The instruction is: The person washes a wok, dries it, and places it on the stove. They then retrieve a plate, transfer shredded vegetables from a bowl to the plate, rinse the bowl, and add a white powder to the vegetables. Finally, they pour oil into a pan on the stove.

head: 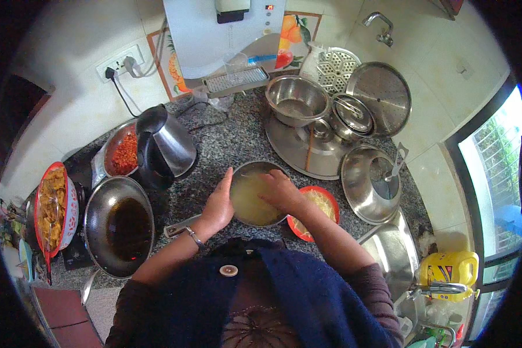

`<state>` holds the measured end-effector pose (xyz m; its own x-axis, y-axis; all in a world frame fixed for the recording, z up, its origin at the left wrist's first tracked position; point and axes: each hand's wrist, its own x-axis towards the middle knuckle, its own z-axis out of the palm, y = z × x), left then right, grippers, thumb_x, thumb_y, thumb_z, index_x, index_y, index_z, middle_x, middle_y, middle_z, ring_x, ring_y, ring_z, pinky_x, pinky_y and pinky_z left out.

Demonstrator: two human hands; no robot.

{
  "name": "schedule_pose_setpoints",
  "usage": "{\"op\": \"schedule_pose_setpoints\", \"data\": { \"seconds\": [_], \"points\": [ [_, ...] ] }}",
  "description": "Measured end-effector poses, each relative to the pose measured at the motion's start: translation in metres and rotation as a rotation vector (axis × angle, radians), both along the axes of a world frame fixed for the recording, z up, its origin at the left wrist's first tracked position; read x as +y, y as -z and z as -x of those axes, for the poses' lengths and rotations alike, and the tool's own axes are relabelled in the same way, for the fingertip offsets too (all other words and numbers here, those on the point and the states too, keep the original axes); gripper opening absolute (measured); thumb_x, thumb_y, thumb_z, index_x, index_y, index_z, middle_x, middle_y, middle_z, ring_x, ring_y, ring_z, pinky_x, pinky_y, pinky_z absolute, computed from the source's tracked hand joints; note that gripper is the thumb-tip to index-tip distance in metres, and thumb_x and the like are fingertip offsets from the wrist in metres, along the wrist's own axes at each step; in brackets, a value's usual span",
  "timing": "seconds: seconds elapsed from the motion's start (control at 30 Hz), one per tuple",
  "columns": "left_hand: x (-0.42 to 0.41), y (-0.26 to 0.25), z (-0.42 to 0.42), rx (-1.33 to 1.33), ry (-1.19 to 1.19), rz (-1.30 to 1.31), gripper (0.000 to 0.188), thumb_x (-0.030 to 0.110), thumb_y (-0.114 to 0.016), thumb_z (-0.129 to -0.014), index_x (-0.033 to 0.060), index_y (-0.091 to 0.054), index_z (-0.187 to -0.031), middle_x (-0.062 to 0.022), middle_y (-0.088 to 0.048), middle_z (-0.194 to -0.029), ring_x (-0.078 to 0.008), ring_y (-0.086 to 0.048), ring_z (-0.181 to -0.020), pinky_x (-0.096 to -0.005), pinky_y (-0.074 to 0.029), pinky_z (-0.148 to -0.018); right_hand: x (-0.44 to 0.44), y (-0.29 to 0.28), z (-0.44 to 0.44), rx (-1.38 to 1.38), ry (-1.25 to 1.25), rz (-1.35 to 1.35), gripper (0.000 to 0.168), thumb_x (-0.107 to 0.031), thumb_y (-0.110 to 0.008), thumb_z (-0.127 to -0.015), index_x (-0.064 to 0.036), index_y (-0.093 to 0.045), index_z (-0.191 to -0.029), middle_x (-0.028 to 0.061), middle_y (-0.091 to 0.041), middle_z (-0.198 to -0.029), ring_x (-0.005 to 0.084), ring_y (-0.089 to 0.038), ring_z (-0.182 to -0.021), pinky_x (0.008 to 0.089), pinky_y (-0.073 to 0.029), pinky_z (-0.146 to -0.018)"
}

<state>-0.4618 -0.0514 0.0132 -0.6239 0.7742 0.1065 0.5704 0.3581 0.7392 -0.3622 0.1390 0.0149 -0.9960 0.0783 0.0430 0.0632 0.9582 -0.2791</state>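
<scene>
A round metal bowl (pixel 261 222) of cloudy yellowish liquid stands on the granite counter in front of me. My left hand (pixel 219 204) rests against the bowl's left rim, its fingers pointing up and the palm towards the bowl. My right hand (pixel 282 191) reaches in over the right side, its fingertips at the liquid; whether they hold anything is hidden. Close to the right of the bowl, under my right forearm, is a red-rimmed bowl (pixel 336 209) with pale thin shreds in it. A flat metal tool (pixel 180 227), perhaps a grater, lies partly beneath my left wrist.
At the left are a wok (pixel 150 235) with dark oil, an electric kettle (pixel 174 143), a bowl of red chopped food (pixel 124 154) and a red-rimmed basin (pixel 72 217) of fried pieces. At the right are steel pans, lids (pixel 282 150) and a sink (pixel 391 256).
</scene>
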Motion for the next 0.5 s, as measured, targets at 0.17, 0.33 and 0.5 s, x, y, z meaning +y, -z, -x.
{"op": "schedule_pose_setpoints", "data": {
  "seconds": [0.17, 0.33, 0.5],
  "points": [
    [0.005, 0.013, 0.005, 0.061, -0.023, -0.053, 0.072, -0.011, -0.039, -0.076, 0.0078, -0.017, -0.142, -0.0303, -0.043, -0.126, -0.0414, -0.047, -0.113, -0.0421, -0.038, -0.096, -0.022, 0.059, 0.037, -0.299, 0.047, 0.012, 0.079, -0.045, -0.07, -0.069, -0.019, -0.035, -0.135, 0.0185, -0.033, -0.135, 0.0445, -0.044, -0.114, 0.0499, -0.042, -0.091],
    [0.007, 0.004, 0.003, -0.038, -0.048, -0.029, 0.074, -0.013, -0.037, -0.072, 0.0061, -0.018, -0.142, -0.0291, -0.042, -0.128, -0.0417, -0.045, -0.114, -0.0419, -0.038, -0.096, -0.04, 0.061, 0.036, -0.447, -0.022, 0.09, 0.055, -0.036, -0.068, -0.073, -0.014, -0.049, -0.12, 0.0168, -0.046, -0.122, 0.0358, -0.051, -0.11, 0.0455, -0.048, -0.083],
    [0.005, -0.004, 0.002, -0.119, -0.076, -0.004, 0.076, -0.013, -0.037, -0.072, 0.0073, -0.017, -0.142, -0.0286, -0.044, -0.126, -0.0413, -0.046, -0.114, -0.0411, -0.037, -0.096, -0.038, 0.068, 0.03, -0.356, -0.38, -0.056, 0.032, -0.02, -0.067, -0.07, -0.014, -0.061, -0.101, 0.0123, -0.057, -0.099, 0.0295, -0.057, -0.099, 0.04, -0.048, -0.078]
  ]
}}
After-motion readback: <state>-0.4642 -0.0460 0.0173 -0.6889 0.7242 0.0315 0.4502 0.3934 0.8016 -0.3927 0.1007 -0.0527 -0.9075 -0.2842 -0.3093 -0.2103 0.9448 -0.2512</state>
